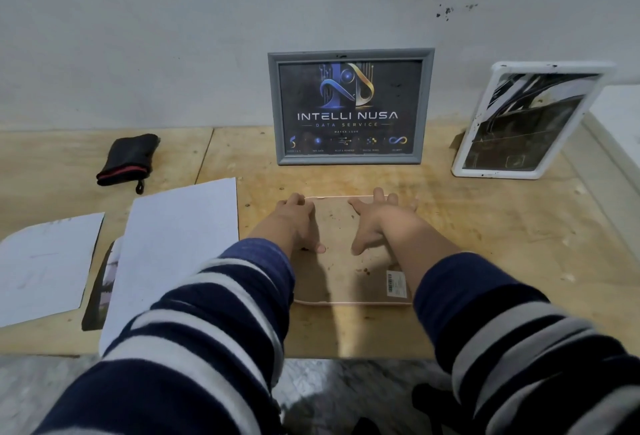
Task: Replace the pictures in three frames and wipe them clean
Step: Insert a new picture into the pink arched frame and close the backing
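Observation:
A pink-edged picture frame (pixel 343 282) lies face down on the wooden table (pixel 485 226), its brown backing board up and a barcode sticker near its front right corner. My left hand (pixel 294 223) and my right hand (pixel 377 219) rest on the backing, fingers spread, with the fingertips at the frame's far edge. A grey frame (pixel 349 107) with a dark logo picture leans upright against the wall behind. A white frame (pixel 526 122) leans at the right, tilted. Two white sheets (pixel 176 247) (pixel 45 264) lie at the left, with a dark picture (pixel 100 292) partly hidden under them.
A rolled black cloth with a red stripe (pixel 126 160) lies at the back left of the table. A white surface (pixel 620 115) borders the table on the right. The wall stands right behind the frames. The table's front edge runs under my forearms.

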